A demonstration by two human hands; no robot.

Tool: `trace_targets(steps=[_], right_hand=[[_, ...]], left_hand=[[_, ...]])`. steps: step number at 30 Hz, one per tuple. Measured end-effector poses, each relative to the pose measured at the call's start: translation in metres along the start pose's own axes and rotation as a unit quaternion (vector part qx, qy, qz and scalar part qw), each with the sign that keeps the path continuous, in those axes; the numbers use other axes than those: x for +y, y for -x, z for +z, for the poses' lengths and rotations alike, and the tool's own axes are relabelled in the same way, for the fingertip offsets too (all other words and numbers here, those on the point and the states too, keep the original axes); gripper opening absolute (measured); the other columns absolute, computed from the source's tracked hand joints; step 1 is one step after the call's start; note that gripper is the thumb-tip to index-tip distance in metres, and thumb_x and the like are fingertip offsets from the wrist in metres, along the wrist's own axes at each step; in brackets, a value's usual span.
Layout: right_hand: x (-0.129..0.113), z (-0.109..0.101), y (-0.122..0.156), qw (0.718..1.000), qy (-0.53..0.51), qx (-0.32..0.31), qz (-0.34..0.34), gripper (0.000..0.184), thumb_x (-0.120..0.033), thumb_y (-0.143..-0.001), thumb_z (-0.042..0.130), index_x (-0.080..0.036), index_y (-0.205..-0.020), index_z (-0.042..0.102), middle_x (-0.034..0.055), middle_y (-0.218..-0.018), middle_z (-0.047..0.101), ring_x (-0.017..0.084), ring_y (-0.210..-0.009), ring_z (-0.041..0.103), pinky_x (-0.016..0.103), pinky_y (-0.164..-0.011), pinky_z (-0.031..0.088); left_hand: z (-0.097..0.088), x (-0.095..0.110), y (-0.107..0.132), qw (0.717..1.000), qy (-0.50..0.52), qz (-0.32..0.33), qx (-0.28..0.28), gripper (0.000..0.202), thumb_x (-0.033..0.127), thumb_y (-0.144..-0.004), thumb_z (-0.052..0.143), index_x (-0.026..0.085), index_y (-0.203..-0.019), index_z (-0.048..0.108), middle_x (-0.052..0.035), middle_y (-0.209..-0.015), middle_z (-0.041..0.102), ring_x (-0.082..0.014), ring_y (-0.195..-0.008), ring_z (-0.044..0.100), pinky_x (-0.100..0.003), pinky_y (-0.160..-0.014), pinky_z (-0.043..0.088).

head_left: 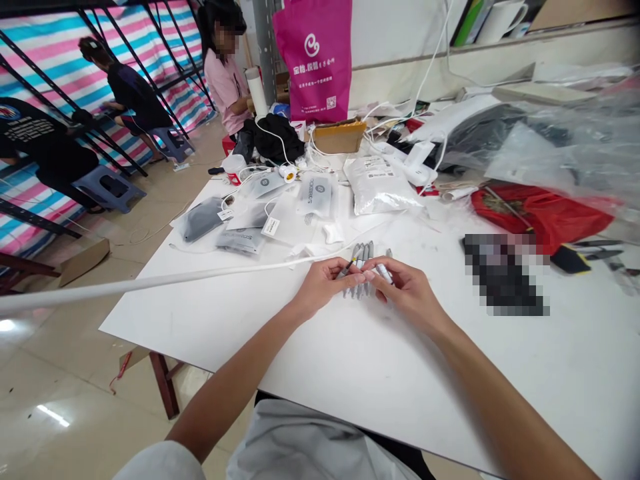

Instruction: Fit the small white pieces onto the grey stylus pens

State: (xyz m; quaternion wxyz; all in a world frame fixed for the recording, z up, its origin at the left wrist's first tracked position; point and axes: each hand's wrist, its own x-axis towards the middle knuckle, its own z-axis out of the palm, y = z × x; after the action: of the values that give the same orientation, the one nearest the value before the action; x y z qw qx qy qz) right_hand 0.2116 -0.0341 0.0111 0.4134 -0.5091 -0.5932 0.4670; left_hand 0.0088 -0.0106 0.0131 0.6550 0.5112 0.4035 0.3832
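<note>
Left to right along the white bench (200,327): a long white tube (150,283) enters over the bench edge and ends at the left hand (323,287). Beyond it, a grey article in a clear pouch (203,220) and further printed bags (315,197) lie among loose paper labels; these items appear packed. A sealed-looking clear sack (377,187) sits to their right.

Status of the work at hand: a group of slim grey sticks (363,270) lies loose and unbagged at the bench centre, between both hands. As far as can be judged, this group is the portion outstanding.

Hand pose: both forearms extend forward from the body and converge, wrists low, hands nearly touching above the sticks. The left grip is narrow, closed on a dark-tipped stick (347,268). The right hand (407,293) holds a narrow pinch on a small white piece (384,272), though its fingers partly hide the contact. Further right lies a red cloth (540,213).
</note>
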Motion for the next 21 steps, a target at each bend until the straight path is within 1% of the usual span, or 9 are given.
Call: trace_targets(steps=[2,5,8,10,11,13,15,17,21], right_hand=[[0.0,0.001,0.001,0.999,0.031,0.001,-0.021,0.04,-0.063,-0.095,0.068,-0.026,-0.107,0.073,-0.0004,-0.074,0.059,0.014,-0.058,0.045,0.03,-0.053,0.033],[0.001,0.004,0.001,0.995,0.07,0.013,-0.071,0.033,-0.058,-0.102,0.06,-0.027,-0.107,0.069,0.0044,-0.095,0.066,0.016,-0.068,0.052,0.031,-0.059,0.04],[0.004,0.007,0.0,0.984,0.106,0.033,-0.14,0.024,-0.049,-0.106,0.055,-0.028,-0.106,0.065,0.006,-0.103,0.066,0.021,-0.084,0.061,0.036,-0.075,0.05],[0.007,0.008,0.0,0.972,0.135,0.045,-0.187,0.018,-0.044,-0.107,0.053,-0.028,-0.108,0.063,0.0072,-0.105,0.066,0.024,-0.094,0.065,0.04,-0.083,0.053],[0.009,0.007,0.0,0.967,0.149,0.045,-0.204,0.017,-0.041,-0.107,0.053,-0.029,-0.111,0.063,0.0081,-0.109,0.066,0.026,-0.099,0.066,0.041,-0.084,0.054],[0.013,0.007,0.002,0.96,0.168,0.035,-0.22,0.017,-0.038,-0.107,0.053,-0.031,-0.118,0.065,0.01,-0.118,0.066,0.026,-0.102,0.067,0.04,-0.079,0.056],[0.014,0.007,0.004,0.961,0.175,0.025,-0.214,0.021,-0.037,-0.107,0.055,-0.033,-0.122,0.067,0.0106,-0.124,0.065,0.025,-0.097,0.068,0.037,-0.067,0.055],[0.014,0.008,0.007,0.963,0.173,0.029,-0.204,0.021,-0.038,-0.106,0.057,-0.035,-0.121,0.071,0.0103,-0.125,0.065,0.023,-0.09,0.068,0.035,-0.059,0.052],[0.01,0.012,0.008,0.963,0.169,0.063,-0.198,0.02,-0.041,-0.104,0.062,-0.036,-0.116,0.077,0.0096,-0.119,0.067,0.022,-0.083,0.067,0.034,-0.055,0.051]], left_hand=[[0.0,0.001,0.0,1.0,0.003,-0.007,0.006,0.042,0.05,-0.073,0.093,0.016,-0.091,0.075,-0.0026,-0.089,0.072,-0.013,-0.08,0.06,-0.027,-0.073,0.043],[0.0,0.0,0.0,1.0,0.009,-0.017,0.005,0.044,0.05,-0.072,0.094,0.017,-0.094,0.075,-0.002,-0.088,0.072,-0.0119,-0.077,0.058,-0.026,-0.072,0.043],[0.0,-0.003,-0.001,1.0,0.01,-0.004,-0.002,0.043,0.047,-0.073,0.094,0.017,-0.098,0.077,-0.0031,-0.094,0.073,-0.0136,-0.083,0.062,-0.027,-0.077,0.046],[0.0,-0.006,-0.002,1.0,0.008,0.014,-0.003,0.041,0.045,-0.072,0.095,0.018,-0.098,0.078,-0.0043,-0.098,0.075,-0.016,-0.089,0.065,-0.029,-0.083,0.049],[0.0,-0.007,-0.003,1.0,0.005,0.023,-0.002,0.04,0.044,-0.071,0.096,0.018,-0.097,0.079,-0.0048,-0.099,0.076,-0.0171,-0.091,0.067,-0.031,-0.086,0.049],[0.0,-0.01,-0.004,0.999,-0.001,0.037,0.005,0.039,0.044,-0.071,0.096,0.018,-0.095,0.08,-0.0056,-0.099,0.077,-0.019,-0.093,0.068,-0.033,-0.089,0.051],[0.0,-0.012,-0.005,0.998,-0.01,0.054,0.015,0.038,0.044,-0.071,0.095,0.017,-0.093,0.081,-0.006,-0.097,0.077,-0.0205,-0.094,0.069,-0.034,-0.09,0.052],[0.0,-0.013,-0.005,0.997,-0.021,0.076,0.024,0.037,0.045,-0.072,0.094,0.017,-0.093,0.081,-0.0065,-0.095,0.077,-0.0216,-0.095,0.07,-0.035,-0.091,0.053],[0.001,-0.014,-0.004,0.992,-0.048,0.109,0.04,0.033,0.045,-0.079,0.09,0.018,-0.095,0.082,-0.0072,-0.097,0.078,-0.0229,-0.099,0.071,-0.036,-0.095,0.054]])
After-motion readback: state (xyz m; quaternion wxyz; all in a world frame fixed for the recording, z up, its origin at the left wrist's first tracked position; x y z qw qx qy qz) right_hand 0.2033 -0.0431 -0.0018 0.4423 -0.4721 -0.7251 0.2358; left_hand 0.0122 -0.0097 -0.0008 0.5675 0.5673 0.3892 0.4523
